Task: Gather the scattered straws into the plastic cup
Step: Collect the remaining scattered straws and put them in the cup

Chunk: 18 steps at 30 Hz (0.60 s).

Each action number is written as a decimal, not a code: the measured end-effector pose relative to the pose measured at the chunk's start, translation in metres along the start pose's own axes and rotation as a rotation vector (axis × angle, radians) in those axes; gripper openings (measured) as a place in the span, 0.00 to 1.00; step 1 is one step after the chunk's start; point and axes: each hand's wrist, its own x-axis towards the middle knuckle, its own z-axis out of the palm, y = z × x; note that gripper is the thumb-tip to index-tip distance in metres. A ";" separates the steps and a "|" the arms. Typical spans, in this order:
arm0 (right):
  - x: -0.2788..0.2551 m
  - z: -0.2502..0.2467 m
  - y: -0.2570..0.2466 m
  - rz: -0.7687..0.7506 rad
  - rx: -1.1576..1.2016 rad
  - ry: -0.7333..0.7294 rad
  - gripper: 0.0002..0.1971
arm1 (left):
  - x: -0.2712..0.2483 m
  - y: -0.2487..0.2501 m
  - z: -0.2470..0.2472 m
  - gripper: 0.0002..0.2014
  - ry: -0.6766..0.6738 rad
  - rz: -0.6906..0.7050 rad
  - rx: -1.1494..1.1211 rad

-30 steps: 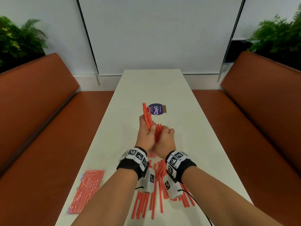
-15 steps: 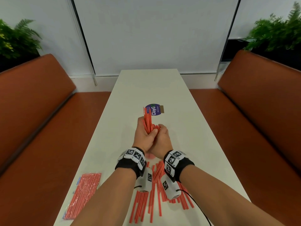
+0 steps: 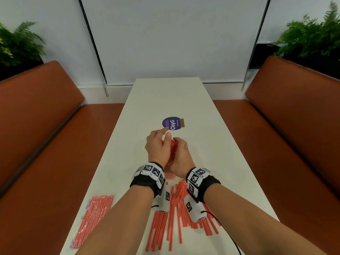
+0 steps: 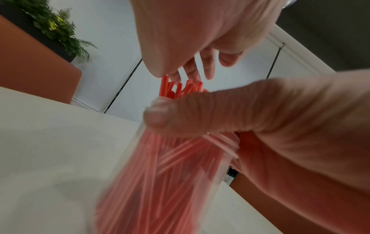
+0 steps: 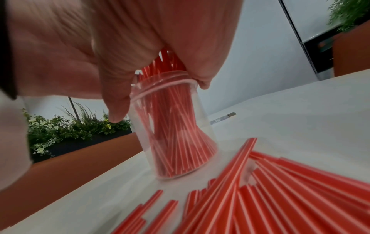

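A clear plastic cup (image 5: 138, 126) stands on the white table (image 3: 165, 100), packed with red-and-white straws (image 5: 176, 134). My right hand (image 3: 181, 153) grips the cup at its rim, with the thumb (image 4: 158, 114) on one side and the fingers on the other. My left hand (image 3: 157, 146) hovers over the cup with its fingers loosely spread, and the fingertips (image 4: 192, 74) touch the straw tops (image 4: 180, 88). In the head view both hands hide most of the cup. Several loose straws (image 3: 176, 205) lie fanned on the table under my wrists, also in the right wrist view (image 5: 280, 190).
A sealed packet of straws (image 3: 93, 218) lies near the table's left edge. A round purple sticker (image 3: 172, 124) is on the table just beyond my hands. Orange benches (image 3: 46, 144) (image 3: 285, 135) flank the long narrow table.
The bundle of straws that stuck up above my hands has sunk down into the cup. My left hand has let go of it and spread its fingers.
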 end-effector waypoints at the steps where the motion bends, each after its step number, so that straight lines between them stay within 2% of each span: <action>1: -0.001 -0.002 -0.002 -0.010 -0.001 0.002 0.55 | -0.001 -0.001 0.000 0.18 0.016 -0.016 0.029; 3: 0.001 -0.003 -0.003 -0.010 0.009 -0.010 0.53 | -0.003 -0.003 -0.001 0.24 -0.019 -0.121 -0.046; 6: 0.007 -0.003 -0.006 -0.053 -0.004 -0.066 0.55 | -0.008 0.001 -0.004 0.32 -0.131 -0.357 -0.370; 10: 0.018 -0.003 -0.011 -0.084 -0.100 -0.105 0.62 | -0.007 0.010 -0.014 0.33 -0.165 -0.389 -0.486; 12: 0.023 -0.004 -0.014 -0.067 -0.163 -0.122 0.56 | -0.005 0.011 -0.019 0.35 -0.169 -0.409 -0.520; 14: 0.026 -0.008 -0.014 -0.035 -0.179 -0.115 0.44 | -0.001 0.005 -0.024 0.41 -0.171 -0.436 -0.530; 16: 0.028 -0.012 -0.014 0.029 -0.104 -0.069 0.36 | 0.001 -0.008 -0.029 0.51 -0.225 -0.472 -0.446; 18: 0.030 -0.014 -0.013 0.089 0.039 -0.026 0.32 | -0.005 -0.016 -0.035 0.59 -0.341 -0.504 -0.304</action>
